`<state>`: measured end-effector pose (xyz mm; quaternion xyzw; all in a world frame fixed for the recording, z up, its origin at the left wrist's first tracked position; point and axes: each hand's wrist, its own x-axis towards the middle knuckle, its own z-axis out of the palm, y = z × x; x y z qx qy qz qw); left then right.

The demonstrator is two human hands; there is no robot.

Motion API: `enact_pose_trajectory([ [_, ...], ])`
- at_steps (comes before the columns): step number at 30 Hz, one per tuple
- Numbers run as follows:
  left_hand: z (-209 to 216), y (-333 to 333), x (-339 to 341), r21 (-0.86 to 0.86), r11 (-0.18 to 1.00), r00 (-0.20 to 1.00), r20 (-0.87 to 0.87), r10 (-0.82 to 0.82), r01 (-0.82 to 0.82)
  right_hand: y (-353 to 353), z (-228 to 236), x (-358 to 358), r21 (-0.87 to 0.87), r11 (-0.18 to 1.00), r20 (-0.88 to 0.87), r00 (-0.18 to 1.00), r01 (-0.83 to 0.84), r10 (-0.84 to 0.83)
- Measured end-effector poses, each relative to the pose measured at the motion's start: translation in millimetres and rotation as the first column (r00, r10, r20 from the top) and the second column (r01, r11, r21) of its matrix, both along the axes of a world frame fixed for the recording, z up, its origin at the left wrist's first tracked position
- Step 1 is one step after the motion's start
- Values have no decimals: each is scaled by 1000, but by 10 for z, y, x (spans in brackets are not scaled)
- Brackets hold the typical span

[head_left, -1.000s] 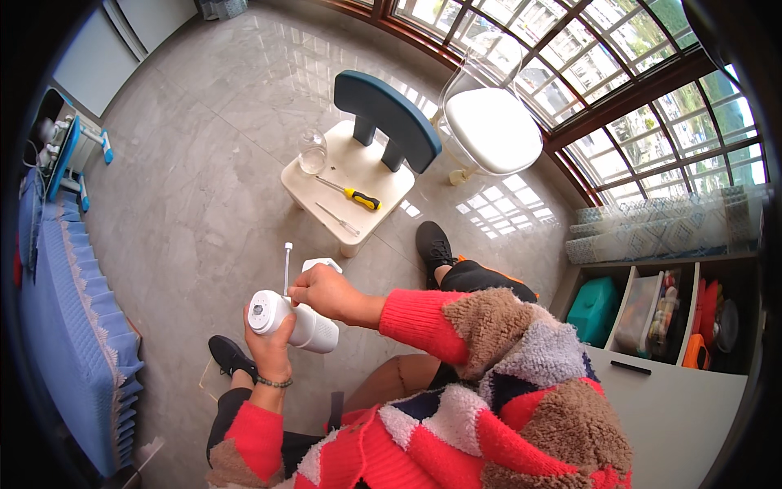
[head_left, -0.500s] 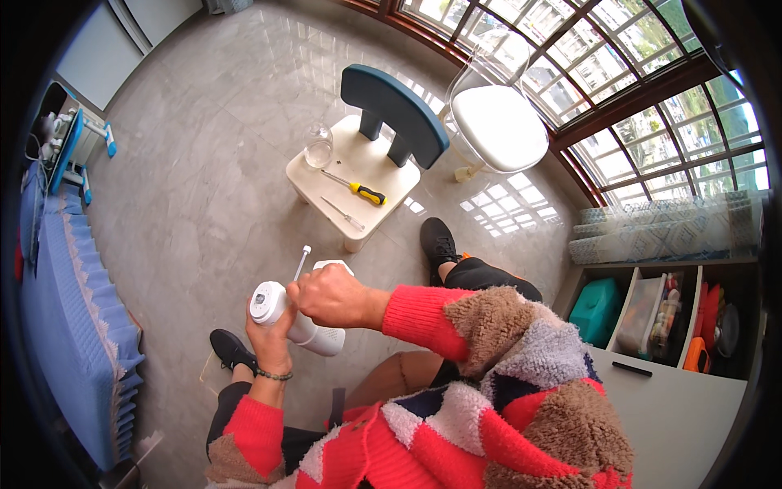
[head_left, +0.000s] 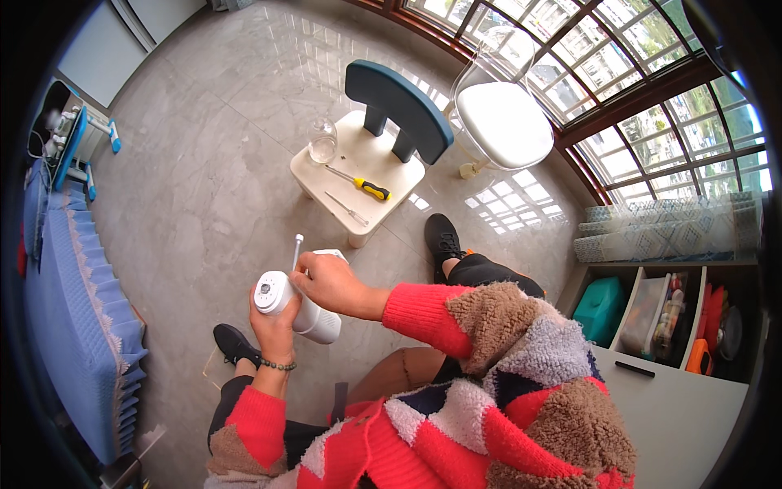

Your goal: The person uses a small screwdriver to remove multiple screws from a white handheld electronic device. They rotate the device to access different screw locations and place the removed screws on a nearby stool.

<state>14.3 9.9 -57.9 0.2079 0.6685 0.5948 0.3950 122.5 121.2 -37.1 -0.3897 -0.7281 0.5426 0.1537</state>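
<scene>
A white cylindrical container with a rounded-square end and a dark centre on that end lies tilted over the floor. My left hand, with a beaded bracelet on its wrist, is wrapped round it near that end. Right beside it, my right hand is closed in a pinch. A thin light rod with a white tip sticks up from those fingertips; its lower end is hidden. Behind the right knuckles shows part of a white piece; I cannot tell whether it is held.
Ahead, a small cream chair with a dark blue backrest bears a clear glass vessel, a yellow-black screwdriver and a slim screwdriver. A clear-backed chair stands beyond. An open drawer is at right, a blue-covered bed at left.
My right hand has shifted slightly up, its fingers turned toward the container's end. The rod moved with it and stands more upright. The container stays in my left hand.
</scene>
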Motion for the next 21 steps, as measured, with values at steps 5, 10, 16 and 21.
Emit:
enact_pose_trajectory([
  [5, 47, -25, -4, -49, 999, 967, 254, 30, -18, -3, 30, 121, 531, 797, 142, 958, -288, 251],
  [10, 76, -36, -43, -70, 998, 959, 283, 14, 6, 62, 14, 159, 834, 379, 308, 908, -401, 284],
  [16, 39, -90, 44, -13, 1000, 999, 47, 23, -22, 6, 44, 63, 556, 792, 150, 967, -254, 205],
  [21, -57, -110, 28, 49, 998, 974, -226, -16, 28, 181, -13, 62, -877, 471, 75, 995, 97, -64],
])
